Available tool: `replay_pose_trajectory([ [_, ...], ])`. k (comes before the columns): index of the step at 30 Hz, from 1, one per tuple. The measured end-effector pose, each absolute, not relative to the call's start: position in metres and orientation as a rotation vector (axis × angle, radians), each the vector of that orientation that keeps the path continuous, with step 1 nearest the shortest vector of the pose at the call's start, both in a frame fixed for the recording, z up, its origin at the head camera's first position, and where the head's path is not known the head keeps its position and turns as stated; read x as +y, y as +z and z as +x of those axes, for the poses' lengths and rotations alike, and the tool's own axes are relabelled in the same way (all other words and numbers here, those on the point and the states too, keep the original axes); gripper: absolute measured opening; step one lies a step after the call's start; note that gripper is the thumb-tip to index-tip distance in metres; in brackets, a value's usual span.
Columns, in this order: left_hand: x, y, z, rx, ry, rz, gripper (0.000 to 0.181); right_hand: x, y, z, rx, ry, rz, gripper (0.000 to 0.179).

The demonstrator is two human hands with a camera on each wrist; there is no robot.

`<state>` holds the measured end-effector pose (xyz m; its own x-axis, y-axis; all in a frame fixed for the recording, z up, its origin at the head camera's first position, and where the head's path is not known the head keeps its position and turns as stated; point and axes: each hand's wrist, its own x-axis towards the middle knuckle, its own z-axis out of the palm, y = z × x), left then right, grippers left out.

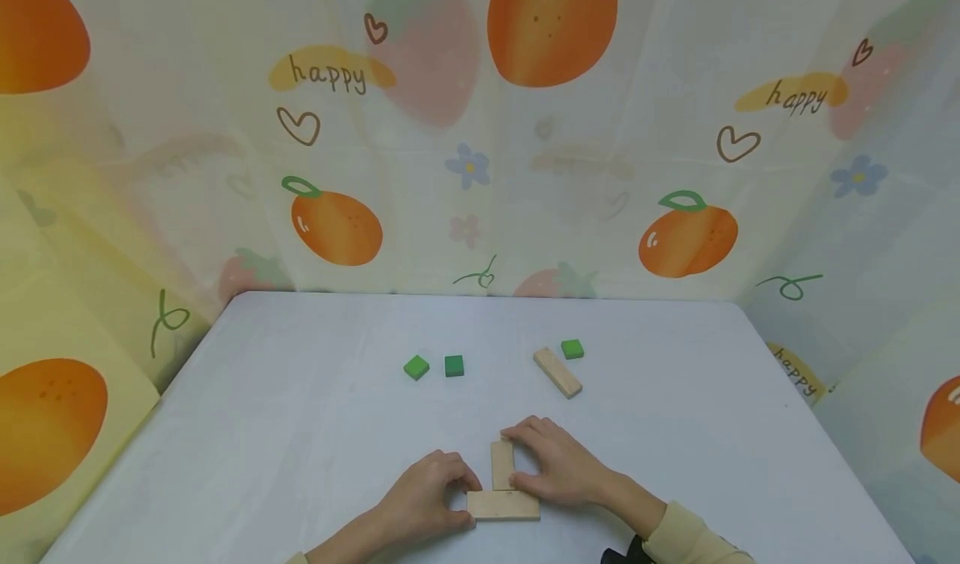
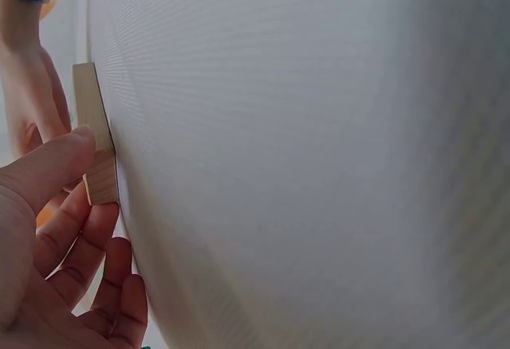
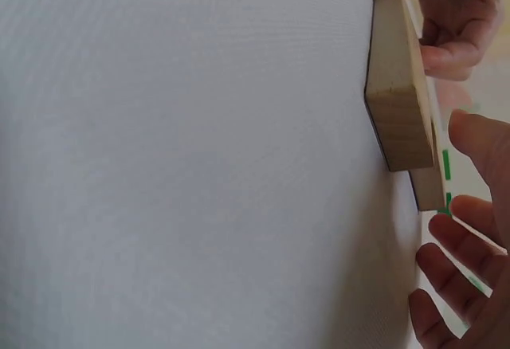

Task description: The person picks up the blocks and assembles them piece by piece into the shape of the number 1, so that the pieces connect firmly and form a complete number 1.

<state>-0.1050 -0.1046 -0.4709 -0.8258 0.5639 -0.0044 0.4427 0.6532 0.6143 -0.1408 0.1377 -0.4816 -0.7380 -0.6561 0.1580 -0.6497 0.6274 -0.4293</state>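
Two plain wooden blocks lie flat near the front of the table. One wooden block [image 1: 503,506] lies crosswise; the other, an upper wooden block [image 1: 502,464], runs away from its far edge, forming a T-like shape. My left hand [image 1: 429,497] pinches the left end of the crosswise block, thumb [image 2: 68,158] on the near side and fingers at the far side. At the right of the upper block is my right hand [image 1: 558,462], its index fingertip at the far end and thumb by the junction. In the right wrist view its thumb [image 3: 470,130] stands apart from the blocks, fingers loosely bent.
Farther back lie a third wooden block [image 1: 557,372], set diagonally, a light green piece [image 1: 572,349] beside it, a second light green piece [image 1: 416,367] and a dark green piece [image 1: 453,366]. A fruit-patterned curtain [image 1: 525,172] borders the white table [image 1: 300,397]. Something black [image 1: 630,552] shows by the right sleeve.
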Motion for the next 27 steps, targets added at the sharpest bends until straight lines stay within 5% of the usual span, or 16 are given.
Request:
replay_pose_trajectory([
  [27,-0.105,-0.471,-0.104,2.677,0.919,0.797,0.028,0.185,-0.463,-0.198,3.155,-0.933,-1.017,0.042],
])
